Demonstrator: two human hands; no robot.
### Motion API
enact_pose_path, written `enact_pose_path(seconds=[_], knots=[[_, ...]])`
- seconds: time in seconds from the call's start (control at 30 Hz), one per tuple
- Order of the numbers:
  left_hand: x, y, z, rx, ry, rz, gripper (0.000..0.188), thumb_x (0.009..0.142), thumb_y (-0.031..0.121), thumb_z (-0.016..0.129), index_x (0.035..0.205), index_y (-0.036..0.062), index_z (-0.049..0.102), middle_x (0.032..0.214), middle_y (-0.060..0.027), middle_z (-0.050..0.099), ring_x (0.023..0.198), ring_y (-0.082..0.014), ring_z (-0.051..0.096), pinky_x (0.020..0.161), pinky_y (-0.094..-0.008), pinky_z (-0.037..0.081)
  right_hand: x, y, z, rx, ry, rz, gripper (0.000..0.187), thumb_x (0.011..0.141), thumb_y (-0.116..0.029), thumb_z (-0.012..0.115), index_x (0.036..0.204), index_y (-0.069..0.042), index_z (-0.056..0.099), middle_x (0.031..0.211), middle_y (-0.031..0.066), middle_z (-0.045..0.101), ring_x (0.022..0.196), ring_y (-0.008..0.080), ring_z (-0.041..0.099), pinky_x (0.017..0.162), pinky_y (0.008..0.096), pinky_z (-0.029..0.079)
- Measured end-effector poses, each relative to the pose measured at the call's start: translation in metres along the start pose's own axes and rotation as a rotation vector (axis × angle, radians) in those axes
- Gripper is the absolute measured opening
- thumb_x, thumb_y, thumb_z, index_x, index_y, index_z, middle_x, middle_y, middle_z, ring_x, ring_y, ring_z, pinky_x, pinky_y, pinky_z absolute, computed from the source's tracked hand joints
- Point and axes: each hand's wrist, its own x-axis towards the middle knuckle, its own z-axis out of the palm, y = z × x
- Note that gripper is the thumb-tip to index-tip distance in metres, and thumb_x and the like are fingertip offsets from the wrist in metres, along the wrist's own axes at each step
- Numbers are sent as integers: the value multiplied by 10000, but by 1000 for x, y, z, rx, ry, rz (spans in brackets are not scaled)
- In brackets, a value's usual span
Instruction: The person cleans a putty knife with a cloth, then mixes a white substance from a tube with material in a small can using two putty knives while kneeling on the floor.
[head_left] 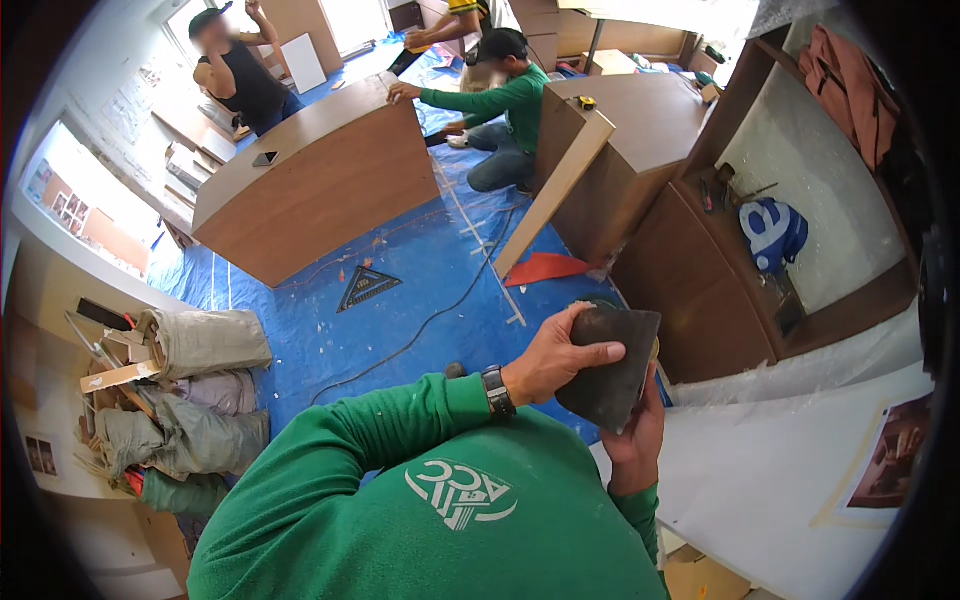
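Note:
In front of my green-sleeved chest I hold a dark grey, flat, roughly square piece (610, 362) with both hands. My left hand (552, 358), with a wristwatch above it, grips its left side, the thumb lying across the face. From below and behind, my right hand (640, 432) supports the right edge; most of its fingers are hidden by the piece. A thin strip of something tan shows at the piece's right edge, too little to name.
Blue sheeting (400, 330) covers the floor, with a black triangular square (367, 288) and a cable on it. Brown cabinets (320, 190) stand ahead and right, a wooden board (555, 195) leaning there. Stuffed sacks (205, 345) lie left. Several people are beyond.

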Motion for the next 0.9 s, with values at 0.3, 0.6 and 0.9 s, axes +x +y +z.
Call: enact_pose_path(seconds=[0.3,0.6,0.9], knots=[[2,3,11,-3,40,74,353,887,111,792,1168,35,592,1044,-53,702,939,-130,680,836,-308,574,-7,10,-33,8,-230,-19,273,1069,-410,504,1047,-176,644,635,-61,451,470,55,384,451,195,367],[6,2,9,-115,129,58,324,886,116,789,1134,32,599,1009,-51,702,887,-126,682,792,-307,581,-1,-2,-44,-117,-312,-102,293,1063,-410,517,1059,-141,632,684,-59,526,465,45,382,392,216,314],[-1,-3,3,41,48,-27,331,894,79,769,1183,23,619,1067,-45,709,925,-115,675,822,-290,572,34,-4,-47,-373,79,-660,232,1022,-265,628,1099,-51,582,916,37,623,693,96,560,606,241,467]])
